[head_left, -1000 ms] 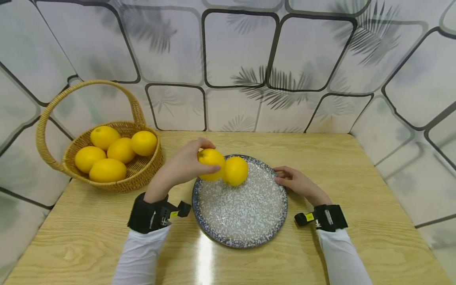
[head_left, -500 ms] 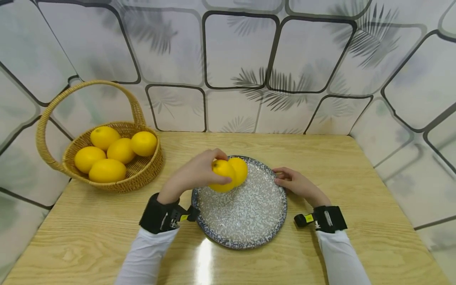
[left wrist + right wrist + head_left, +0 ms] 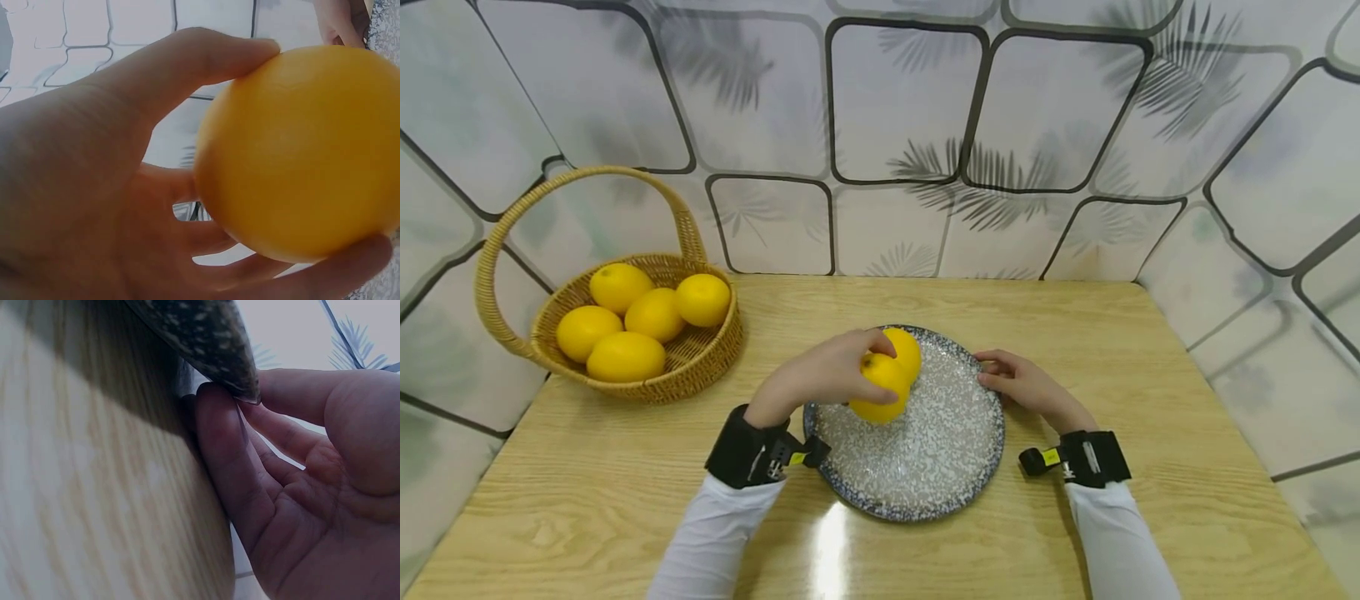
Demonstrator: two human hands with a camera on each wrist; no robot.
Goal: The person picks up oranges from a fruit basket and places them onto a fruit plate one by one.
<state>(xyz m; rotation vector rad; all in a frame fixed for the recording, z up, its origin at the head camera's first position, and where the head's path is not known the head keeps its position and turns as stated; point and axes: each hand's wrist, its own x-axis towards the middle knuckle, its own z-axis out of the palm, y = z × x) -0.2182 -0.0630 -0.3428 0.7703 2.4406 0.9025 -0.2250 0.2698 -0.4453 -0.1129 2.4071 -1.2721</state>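
My left hand holds a yellow lemon low over the left part of a round speckled grey plate with a dark blue rim. In the left wrist view, thumb and fingers curl around the smooth lemon. Just behind it, a second lemon lies on the plate, partly hidden by the held one. At the plate's right edge, my right hand pinches the rim. The right wrist view has the plate's dark rim between the thumb and fingers of that hand.
A wicker basket with a tall arched handle stands at the left of the wooden table. Several lemons lie in it. A patterned wall closes off the back and sides.
My left hand has moved right and toward me over the plate, carrying its lemon from beside the second lemon to in front of it. The right hand has stayed at the rim.
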